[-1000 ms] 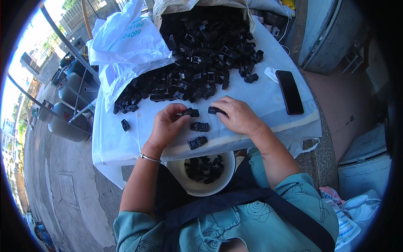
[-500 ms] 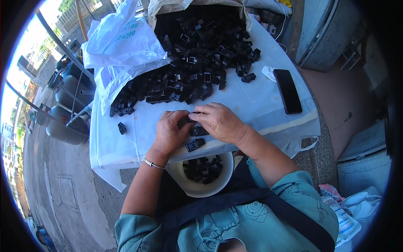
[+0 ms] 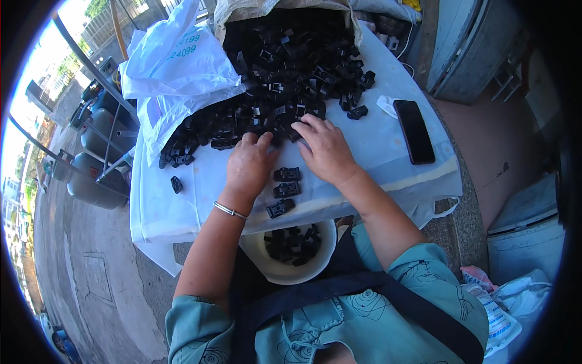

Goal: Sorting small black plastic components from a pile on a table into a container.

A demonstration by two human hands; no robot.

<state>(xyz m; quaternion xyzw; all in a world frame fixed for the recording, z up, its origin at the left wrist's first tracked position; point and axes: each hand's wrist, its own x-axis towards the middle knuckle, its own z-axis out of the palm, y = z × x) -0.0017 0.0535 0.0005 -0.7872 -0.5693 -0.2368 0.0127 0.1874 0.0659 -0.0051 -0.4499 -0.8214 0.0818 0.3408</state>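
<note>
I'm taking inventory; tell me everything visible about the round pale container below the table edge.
The pale container looks like smooth plastic, round-rimmed and open upward. Its far side is hidden by the table. Jumbled black pieces lie inside, leaving some inner wall bare. Neither the left hand nor the right hand touches it; whatever supports it cannot be seen.

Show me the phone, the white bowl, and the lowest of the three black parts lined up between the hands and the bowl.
Phone point(image 3: 414, 131): head view, mid-screen.
White bowl point(image 3: 285, 275): head view, bare inner wall.
Lowest black part point(image 3: 280, 208): head view, middle of its body.
</note>
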